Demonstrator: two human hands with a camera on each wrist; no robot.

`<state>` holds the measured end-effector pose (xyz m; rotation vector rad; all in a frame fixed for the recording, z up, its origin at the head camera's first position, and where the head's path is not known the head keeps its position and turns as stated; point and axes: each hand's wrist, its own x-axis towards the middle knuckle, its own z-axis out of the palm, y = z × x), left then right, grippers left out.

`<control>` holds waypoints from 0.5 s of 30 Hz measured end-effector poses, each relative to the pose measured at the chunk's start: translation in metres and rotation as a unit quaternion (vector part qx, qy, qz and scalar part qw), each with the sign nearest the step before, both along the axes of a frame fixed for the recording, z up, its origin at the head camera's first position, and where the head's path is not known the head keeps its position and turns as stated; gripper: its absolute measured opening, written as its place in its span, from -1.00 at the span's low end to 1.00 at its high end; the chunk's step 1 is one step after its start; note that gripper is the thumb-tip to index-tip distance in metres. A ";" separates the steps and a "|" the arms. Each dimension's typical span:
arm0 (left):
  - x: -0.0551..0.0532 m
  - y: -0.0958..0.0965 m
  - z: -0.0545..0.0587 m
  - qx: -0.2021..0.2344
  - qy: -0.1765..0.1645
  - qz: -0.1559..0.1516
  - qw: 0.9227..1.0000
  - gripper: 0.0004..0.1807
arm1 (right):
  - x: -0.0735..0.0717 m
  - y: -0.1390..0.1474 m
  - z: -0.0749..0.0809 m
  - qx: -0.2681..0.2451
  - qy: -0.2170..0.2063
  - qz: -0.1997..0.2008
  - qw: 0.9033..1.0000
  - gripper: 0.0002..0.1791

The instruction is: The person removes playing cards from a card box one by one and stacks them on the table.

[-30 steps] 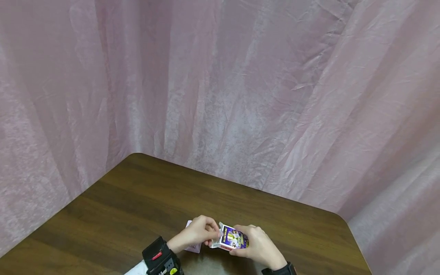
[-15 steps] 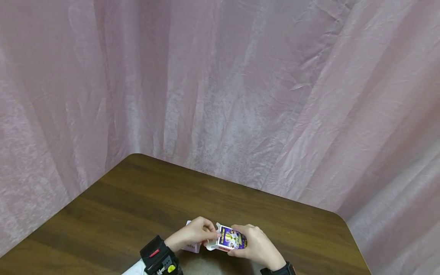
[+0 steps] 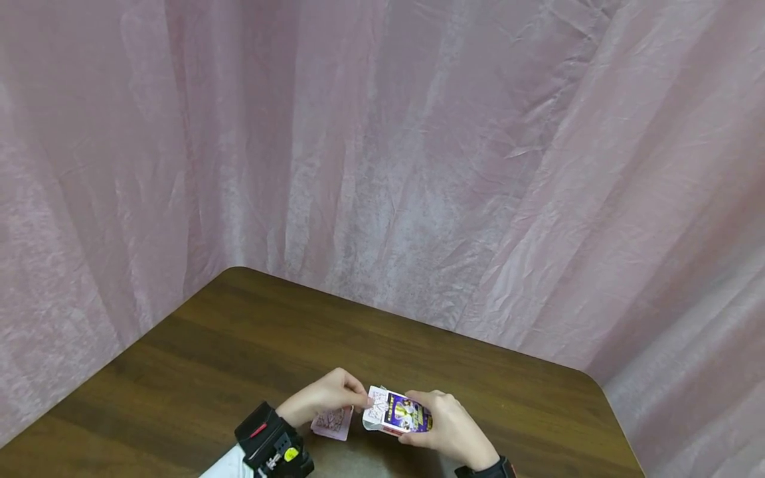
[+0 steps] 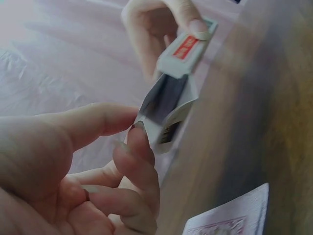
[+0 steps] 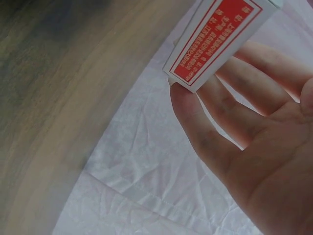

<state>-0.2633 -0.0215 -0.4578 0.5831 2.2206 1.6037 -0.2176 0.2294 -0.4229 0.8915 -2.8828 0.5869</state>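
My right hand (image 3: 448, 425) grips a purple-and-white playing card box (image 3: 408, 415) by its sides, with thumb and fingers on opposite edges. The box's open end faces left, and a red printed label (image 5: 217, 41) shows on its narrow side in the right wrist view. A playing card with a patterned back (image 3: 376, 405) sticks partway out of that end. My left hand (image 3: 335, 392) pinches the outer edge of this card between thumb and forefinger; the left wrist view shows these fingertips close up. Below the left hand, a small stack of patterned playing cards (image 3: 333, 425) lies on the table, partly covered by the hand.
The brown wooden table (image 3: 269, 332) has rounded far corners. Pink curtains (image 3: 388, 166) hang behind its far edges. A black wrist strap with a device (image 3: 275, 441) is on the left forearm, and another black band (image 3: 487, 470) on the right wrist.
My left hand has drawn back to the left from the box opening, and the patterned card now protrudes. More of the stack on the table shows. The right hand and box stay nearly in place.
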 end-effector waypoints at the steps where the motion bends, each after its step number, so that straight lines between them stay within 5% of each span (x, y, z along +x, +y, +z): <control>1: -0.001 -0.002 0.001 0.000 -0.004 0.002 1.000 -0.77 | 0.000 0.000 0.000 0.001 0.000 -0.001 1.000 -0.37; 15: -0.017 -0.038 0.013 0.018 -0.050 -0.008 0.999 -0.79 | -0.002 0.002 -0.003 -0.001 -0.009 -0.006 1.000 -0.36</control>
